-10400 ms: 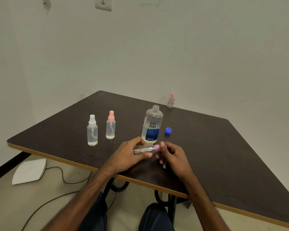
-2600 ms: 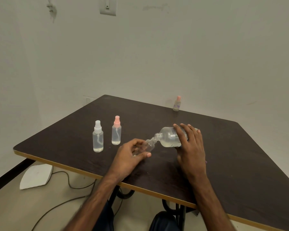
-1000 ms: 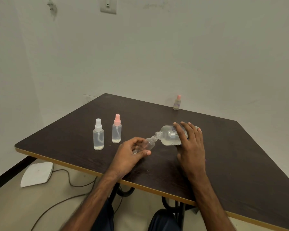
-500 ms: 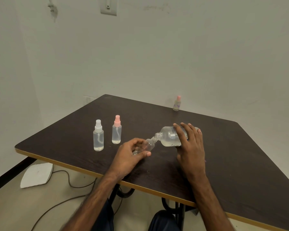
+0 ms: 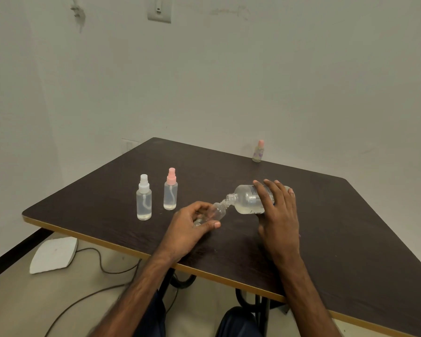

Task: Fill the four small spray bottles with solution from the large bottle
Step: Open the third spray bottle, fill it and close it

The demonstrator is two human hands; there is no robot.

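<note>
My right hand [image 5: 278, 215] grips the large clear bottle [image 5: 247, 199], tipped on its side with its open neck pointing left. Its neck meets the mouth of an uncapped small spray bottle [image 5: 218, 211], which my left hand [image 5: 188, 227] holds tilted just above the dark table [image 5: 338, 239]. Two capped small spray bottles stand upright to the left: one with a white cap [image 5: 144, 197], one with a pink cap [image 5: 170, 189]. Both hold clear liquid. A fourth small bottle with a pink cap [image 5: 258, 152] stands at the table's far edge.
The table's near edge has a tan trim [image 5: 107, 242]. Below it on the floor lie a white flat object [image 5: 54, 255] and a dark cable [image 5: 102, 268]. Walls close in behind and to the left.
Since ten seconds ago the small bottle's cap came off and my right hand took up and tipped the large bottle. Over the last second both hands hold nearly still.
</note>
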